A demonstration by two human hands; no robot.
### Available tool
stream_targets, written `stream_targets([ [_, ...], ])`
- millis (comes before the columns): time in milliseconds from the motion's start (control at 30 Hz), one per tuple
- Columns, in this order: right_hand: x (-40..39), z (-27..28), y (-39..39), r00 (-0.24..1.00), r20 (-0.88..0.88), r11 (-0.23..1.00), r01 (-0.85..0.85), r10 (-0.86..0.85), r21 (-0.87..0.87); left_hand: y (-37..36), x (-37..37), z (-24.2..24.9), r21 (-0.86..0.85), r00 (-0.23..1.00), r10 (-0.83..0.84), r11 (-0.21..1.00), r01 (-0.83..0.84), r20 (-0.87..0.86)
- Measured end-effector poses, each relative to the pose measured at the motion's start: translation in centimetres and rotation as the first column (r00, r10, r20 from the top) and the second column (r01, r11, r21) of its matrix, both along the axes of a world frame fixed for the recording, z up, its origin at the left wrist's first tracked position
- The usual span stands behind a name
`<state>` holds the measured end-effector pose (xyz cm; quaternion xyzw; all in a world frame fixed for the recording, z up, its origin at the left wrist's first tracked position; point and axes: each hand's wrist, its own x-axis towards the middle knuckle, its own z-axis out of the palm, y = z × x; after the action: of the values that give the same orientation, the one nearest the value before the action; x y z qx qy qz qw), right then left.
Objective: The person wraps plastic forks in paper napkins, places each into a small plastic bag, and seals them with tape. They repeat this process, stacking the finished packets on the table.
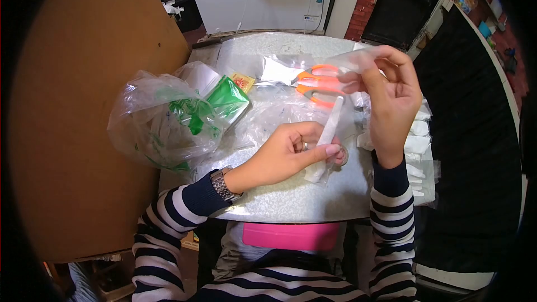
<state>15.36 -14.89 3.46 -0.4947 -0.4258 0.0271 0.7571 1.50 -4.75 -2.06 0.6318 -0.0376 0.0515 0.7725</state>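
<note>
My left hand (296,151), with a ring and a metal watch at the wrist, pinches a narrow white wrapped item (331,123) between thumb and fingers over the table. Higher up on the right, my right hand (389,81) has thumb and fingertips closed on a thin clear plastic piece (353,61), which is blurred. Orange-handled scissors (319,85) lie between and beyond the hands, partly seen through the plastic. A roundish item (342,155), perhaps a tape roll, shows beside my left fingertips.
Clear plastic bags with green print (168,117) lie at the left, beside a green-and-white packet (228,99) and a small yellow packet (242,82). White wrapped pieces (418,144) line the right edge of the table (268,204). A brown panel (84,117) stands at far left.
</note>
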Motion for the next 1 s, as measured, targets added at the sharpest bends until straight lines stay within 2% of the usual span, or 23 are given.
stream_targets([
  [33,0.0,0.0,0.1,0.999,-0.005,0.999,-0.033,0.033,0.008,0.0,0.0,0.1,-0.042,1.000,0.007,0.999,-0.008,-0.005],
  [167,0.0,-0.1,-0.4,0.968,0.074,0.950,-0.219,0.241,-0.221,0.0,0.0,0.2,-0.158,0.999,0.033,0.987,-0.031,0.011],
  [233,0.2,-0.2,-0.5,0.940,0.174,0.915,-0.223,0.293,-0.336,0.0,0.0,0.3,-0.175,0.999,0.037,0.984,-0.032,0.023],
  [333,0.7,-0.6,-0.8,0.937,0.200,0.879,-0.172,0.285,-0.445,0.3,0.0,0.5,-0.173,1.000,0.026,0.985,-0.023,0.012],
  [400,-0.2,-0.2,-0.7,0.965,0.065,0.897,-0.212,0.256,-0.389,0.4,-0.2,0.9,-0.167,1.000,0.013,0.986,-0.014,-0.004],
  [500,0.0,-0.3,-0.4,0.965,0.169,0.931,-0.135,0.202,-0.340,0.2,-0.1,0.5,-0.176,1.000,0.010,0.984,-0.008,0.008],
  [600,0.0,-0.2,-0.4,0.974,0.091,0.935,-0.171,0.208,-0.310,0.0,0.0,0.4,-0.256,0.999,0.028,0.966,-0.023,0.016],
  [700,0.2,0.1,-0.5,0.992,-0.013,0.956,-0.127,0.128,-0.263,-0.2,-0.1,0.6,-0.141,0.990,0.140,0.981,-0.136,0.021],
  [800,1.0,0.2,-0.4,0.998,-0.051,0.985,-0.035,0.027,-0.171,-1.3,-0.5,1.6,0.056,0.846,0.477,0.863,-0.502,0.236],
  [833,1.3,0.3,-0.5,0.999,-0.051,0.987,-0.008,-0.001,-0.162,-1.6,-0.6,2.3,-0.035,0.798,0.521,0.843,-0.537,0.304],
  [933,2.1,0.2,-0.4,0.996,-0.090,0.993,0.008,-0.018,-0.117,-1.6,-2.9,6.0,0.156,0.669,0.476,0.737,-0.658,0.571],
  [1000,2.7,-0.4,-0.3,0.994,-0.108,0.987,-0.006,-0.011,-0.159,-0.8,-6.7,9.8,0.521,0.801,0.121,0.701,-0.488,0.587],
])
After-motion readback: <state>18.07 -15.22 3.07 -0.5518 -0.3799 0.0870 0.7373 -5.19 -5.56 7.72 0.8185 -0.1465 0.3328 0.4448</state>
